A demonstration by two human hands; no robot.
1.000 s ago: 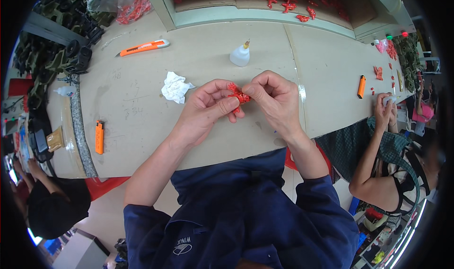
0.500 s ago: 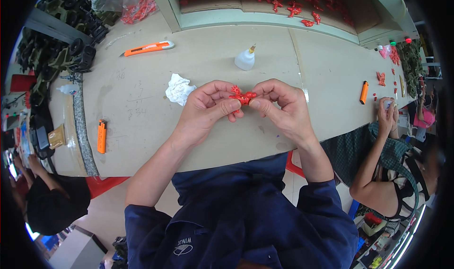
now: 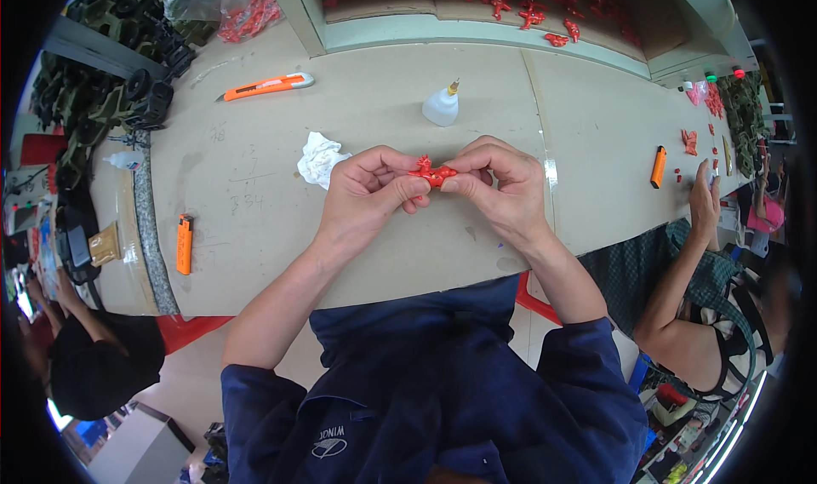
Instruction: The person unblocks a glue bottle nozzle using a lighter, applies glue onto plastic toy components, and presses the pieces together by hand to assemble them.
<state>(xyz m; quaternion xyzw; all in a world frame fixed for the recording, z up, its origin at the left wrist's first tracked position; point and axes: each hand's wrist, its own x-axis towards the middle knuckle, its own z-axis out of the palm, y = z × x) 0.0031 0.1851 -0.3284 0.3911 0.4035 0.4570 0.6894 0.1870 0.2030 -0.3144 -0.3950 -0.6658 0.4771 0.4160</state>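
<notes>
Two hands on one small red part (image 3: 432, 175) | long axis left-right | left hand (image 3: 368, 196) and right hand (image 3: 498, 186) pinch opposite ends, fingers closed, equally near

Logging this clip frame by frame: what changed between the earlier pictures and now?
Very little. Both hands kept hold of the small red plastic piece throughout: the left hand and right hand pinch it from either side, and it appears slightly turned between the fingertips. The crumpled white tissue, glue bottle and orange utility knife lie where they were on the table.
</notes>
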